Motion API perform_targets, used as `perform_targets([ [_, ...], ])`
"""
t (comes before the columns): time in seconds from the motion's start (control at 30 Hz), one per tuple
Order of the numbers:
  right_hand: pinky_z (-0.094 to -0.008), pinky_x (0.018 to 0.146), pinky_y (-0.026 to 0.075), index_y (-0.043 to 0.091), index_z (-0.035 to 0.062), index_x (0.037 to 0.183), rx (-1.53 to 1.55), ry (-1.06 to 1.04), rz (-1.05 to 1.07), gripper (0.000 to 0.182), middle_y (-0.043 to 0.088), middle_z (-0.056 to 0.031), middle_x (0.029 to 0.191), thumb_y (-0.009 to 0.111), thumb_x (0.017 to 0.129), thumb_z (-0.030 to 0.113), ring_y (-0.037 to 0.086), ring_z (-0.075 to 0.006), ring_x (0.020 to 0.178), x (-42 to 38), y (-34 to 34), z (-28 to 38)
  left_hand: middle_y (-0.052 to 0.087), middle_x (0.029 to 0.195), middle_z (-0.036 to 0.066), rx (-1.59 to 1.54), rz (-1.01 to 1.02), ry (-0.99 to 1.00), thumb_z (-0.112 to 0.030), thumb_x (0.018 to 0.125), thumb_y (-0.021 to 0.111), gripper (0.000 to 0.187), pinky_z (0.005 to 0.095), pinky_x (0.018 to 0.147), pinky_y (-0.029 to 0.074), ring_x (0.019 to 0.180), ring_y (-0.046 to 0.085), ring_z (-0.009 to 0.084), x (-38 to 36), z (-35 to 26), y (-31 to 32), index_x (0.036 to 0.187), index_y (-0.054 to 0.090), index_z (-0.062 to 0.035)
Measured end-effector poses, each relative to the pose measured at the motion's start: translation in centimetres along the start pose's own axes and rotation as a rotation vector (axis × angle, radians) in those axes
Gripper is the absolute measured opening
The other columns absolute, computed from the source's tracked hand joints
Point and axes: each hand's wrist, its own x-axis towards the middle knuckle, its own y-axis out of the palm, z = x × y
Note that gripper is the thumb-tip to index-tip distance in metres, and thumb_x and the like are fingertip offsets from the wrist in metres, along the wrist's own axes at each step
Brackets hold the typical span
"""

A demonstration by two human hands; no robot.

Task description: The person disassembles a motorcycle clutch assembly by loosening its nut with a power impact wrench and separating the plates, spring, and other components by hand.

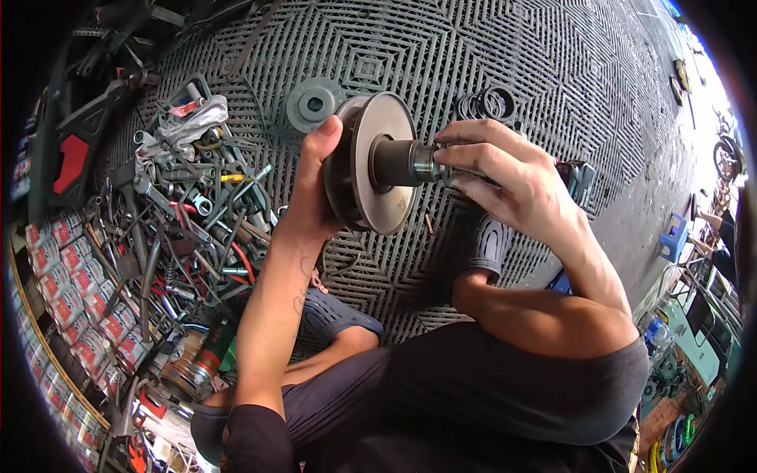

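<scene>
A metal scooter variator pulley (384, 162), with two round plates and a hub sticking out to the right, is held above the floor mat. My left hand (319, 169) grips its plates from the left, thumb on top. The fingers of my right hand (505, 169) close round the shiny end of the hub (424, 163); whether they hold a separate small part there cannot be seen. Behind the pulley, a grey round disc (314, 104) with a centre hole lies on the mat. Several dark rings and a coil spring (485, 103) lie near my right fingers.
A heap of wrenches, sockets and other tools (197, 213) covers the floor at left, with a crumpled rag (181, 130) on it. Red-and-white packets (79, 276) stand farther left. My clog-covered feet (339, 319) rest on the ribbed mat (371, 39). A blue stool (673, 236) stands far right.
</scene>
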Motion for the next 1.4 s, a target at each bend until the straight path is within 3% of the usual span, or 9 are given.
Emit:
perform_targets([
  [0.2,-0.0341,0.080,0.058,0.066,-0.0027,0.106,0.138,0.066,-0.052,0.040,0.067,-0.0157,0.112,0.083,0.073,0.011,0.071,-0.0268,0.094,0.1,-0.1,0.1,0.062,0.122,0.014,-0.034,-0.009,-0.008,-0.064,0.093,0.049,0.077,0.0377,0.091,0.054,0.108,0.064,0.0220,0.0,0.1,0.0,0.136,0.049,-0.0010],
  [0.3,-0.0329,0.080,0.059,0.066,-0.0030,0.107,0.125,0.198,-0.037,0.043,0.068,-0.0152,0.111,0.085,0.072,0.014,0.071,-0.0241,0.093,0.1,-0.3,0.6,0.063,0.121,0.013,0.043,0.010,0.038,-0.064,0.093,0.049,0.076,0.0376,0.091,0.055,0.108,0.064,0.0221,0.0,-0.2,0.2,0.136,0.049,-0.0011],
  [0.47,-0.0317,0.080,0.059,0.066,-0.0035,0.108,0.039,0.103,-0.068,0.045,0.069,-0.0152,0.110,0.086,0.072,0.014,0.071,-0.0230,0.093,-0.2,0.0,0.3,0.063,0.121,0.014,0.000,0.001,0.020,-0.063,0.093,0.049,0.076,0.0382,0.092,0.054,0.108,0.064,0.0226,0.0,-0.2,0.2,0.136,0.049,-0.0008],
  [1.0,-0.0297,0.077,0.058,0.065,-0.0042,0.108,0.093,0.200,-0.013,0.046,0.069,-0.0160,0.108,0.086,0.073,0.017,0.072,-0.0215,0.091,0.0,-0.2,0.4,0.064,0.121,0.013,0.040,0.026,0.070,-0.060,0.094,0.051,0.075,0.0369,0.094,0.053,0.108,0.064,0.0208,-0.2,-0.2,0.0,0.137,0.048,0.0003],
  [1.13,-0.0293,0.076,0.057,0.065,-0.0041,0.100,0.101,0.316,0.050,0.040,0.069,-0.0160,0.104,0.084,0.077,0.023,0.072,-0.0215,0.087,-0.1,-0.3,0.3,0.064,0.120,0.012,0.060,0.023,0.072,-0.060,0.094,0.051,0.075,0.0354,0.092,0.052,0.107,0.064,0.0195,-0.3,0.0,0.2,0.138,0.048,0.0007],
  [1.2,-0.0298,0.073,0.056,0.063,-0.0037,0.098,-0.096,0.466,0.327,0.042,0.068,-0.0145,0.097,0.081,0.080,0.029,0.071,-0.0217,0.082,0.6,-0.7,0.5,0.064,0.118,0.011,0.114,0.048,0.073,-0.060,0.094,0.051,0.075,0.0339,0.090,0.052,0.105,0.064,0.0179,-0.4,0.0,0.3,0.140,0.047,0.0000],
  [1.27,-0.0301,0.071,0.056,0.062,-0.0034,0.097,-0.196,0.536,0.466,0.044,0.068,-0.0138,0.093,0.080,0.081,0.033,0.070,-0.0218,0.079,0.6,-0.6,0.4,0.065,0.117,0.010,0.142,0.059,0.074,-0.059,0.094,0.052,0.075,0.0331,0.089,0.052,0.104,0.064,0.0171,-0.4,-0.1,0.3,0.140,0.047,-0.0003],
  [1.37,-0.0321,0.066,0.053,0.058,-0.0034,0.099,0.009,0.194,-0.049,0.049,0.065,-0.0110,0.083,0.074,0.086,0.041,0.066,-0.0228,0.072,-0.6,0.3,-0.4,0.065,0.115,0.008,0.157,0.081,0.071,-0.058,0.094,0.052,0.073,0.0310,0.085,0.052,0.102,0.063,0.0147,-0.3,0.0,0.3,0.141,0.047,-0.0023],
  [1.4,-0.0321,0.066,0.053,0.058,-0.0034,0.099,0.011,0.191,-0.046,0.049,0.065,-0.0110,0.083,0.074,0.086,0.041,0.066,-0.0228,0.072,-0.6,0.6,-0.4,0.065,0.115,0.008,0.156,0.077,0.073,-0.058,0.094,0.052,0.073,0.0310,0.085,0.052,0.102,0.063,0.0147,-0.4,0.0,0.4,0.141,0.047,-0.0023],
])
